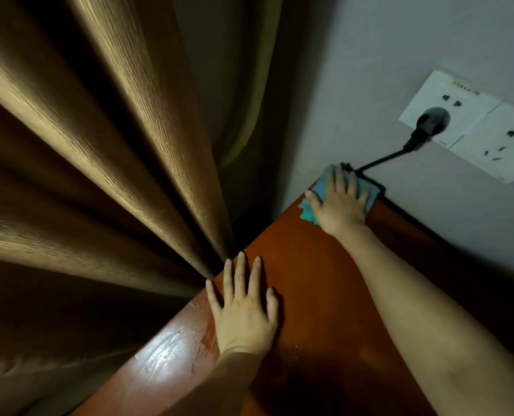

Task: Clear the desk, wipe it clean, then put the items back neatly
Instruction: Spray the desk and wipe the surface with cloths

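The reddish-brown wooden desk runs from the bottom of the view up to a far corner against the wall. My right hand lies flat with straight fingers on a teal cloth, pressing it onto the desk's far corner. My left hand rests flat on the desk near its left edge, fingers spread, holding nothing. Wet streaks shine on the desk's left edge. No other desk items are in view.
Brown curtains hang close along the desk's left side. On the grey wall at right are white sockets, with a black plug whose cable drops to the corner right behind the cloth.
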{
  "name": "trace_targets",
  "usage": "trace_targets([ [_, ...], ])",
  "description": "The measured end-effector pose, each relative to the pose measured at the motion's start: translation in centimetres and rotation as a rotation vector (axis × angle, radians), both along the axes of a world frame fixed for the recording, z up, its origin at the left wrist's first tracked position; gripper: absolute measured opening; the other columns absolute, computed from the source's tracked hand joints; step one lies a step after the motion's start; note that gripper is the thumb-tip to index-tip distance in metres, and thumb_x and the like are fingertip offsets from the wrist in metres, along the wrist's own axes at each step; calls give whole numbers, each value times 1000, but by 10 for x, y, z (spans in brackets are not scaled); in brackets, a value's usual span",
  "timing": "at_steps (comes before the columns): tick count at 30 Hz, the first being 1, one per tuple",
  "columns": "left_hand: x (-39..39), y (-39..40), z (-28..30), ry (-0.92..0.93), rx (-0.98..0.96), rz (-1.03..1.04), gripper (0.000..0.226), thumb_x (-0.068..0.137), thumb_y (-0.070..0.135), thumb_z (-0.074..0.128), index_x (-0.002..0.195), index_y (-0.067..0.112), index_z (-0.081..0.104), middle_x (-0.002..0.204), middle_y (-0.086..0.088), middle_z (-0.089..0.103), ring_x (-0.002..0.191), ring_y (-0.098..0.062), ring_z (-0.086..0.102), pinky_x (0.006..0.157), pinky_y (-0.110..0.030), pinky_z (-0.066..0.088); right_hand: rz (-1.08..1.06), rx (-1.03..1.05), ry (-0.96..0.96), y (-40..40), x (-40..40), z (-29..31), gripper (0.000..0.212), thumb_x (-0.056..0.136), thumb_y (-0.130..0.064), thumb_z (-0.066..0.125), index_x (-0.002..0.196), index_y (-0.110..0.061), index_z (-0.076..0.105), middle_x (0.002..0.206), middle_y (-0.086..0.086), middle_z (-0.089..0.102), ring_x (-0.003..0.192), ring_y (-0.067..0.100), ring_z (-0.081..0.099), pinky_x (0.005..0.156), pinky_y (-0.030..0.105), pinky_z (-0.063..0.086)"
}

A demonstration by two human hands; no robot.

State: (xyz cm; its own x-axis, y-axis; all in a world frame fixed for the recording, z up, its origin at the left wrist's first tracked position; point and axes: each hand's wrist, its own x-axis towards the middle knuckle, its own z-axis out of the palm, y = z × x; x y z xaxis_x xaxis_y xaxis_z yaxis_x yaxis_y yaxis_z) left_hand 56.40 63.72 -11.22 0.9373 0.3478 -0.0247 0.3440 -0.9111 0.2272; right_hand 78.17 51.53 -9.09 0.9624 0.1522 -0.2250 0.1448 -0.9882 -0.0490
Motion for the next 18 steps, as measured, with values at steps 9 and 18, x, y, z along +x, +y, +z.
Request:
trace_targets([
  [9, -3, -1, 8, 6, -106, 19, 68, 87, 57, 6, 150, 33, 17, 159, 5, 7, 142, -11, -14, 111, -42, -21, 379, -94, 40, -59, -108, 8, 99, 58, -76, -37, 140, -22, -25, 156, 2, -20, 144, 22, -17, 114, 52, -8],
  [18, -9, -1, 6, -33, -104, 26, 67, 89, 52, 8, 149, 28, 22, 159, 0, 12, 147, -16, -2, 115, -42, -13, 244, 21, -4, 34, -90, -3, 73, 95, -62, 16, 152, -22, -6, 160, 1, -7, 147, 28, -7, 113, 57, -4],
])
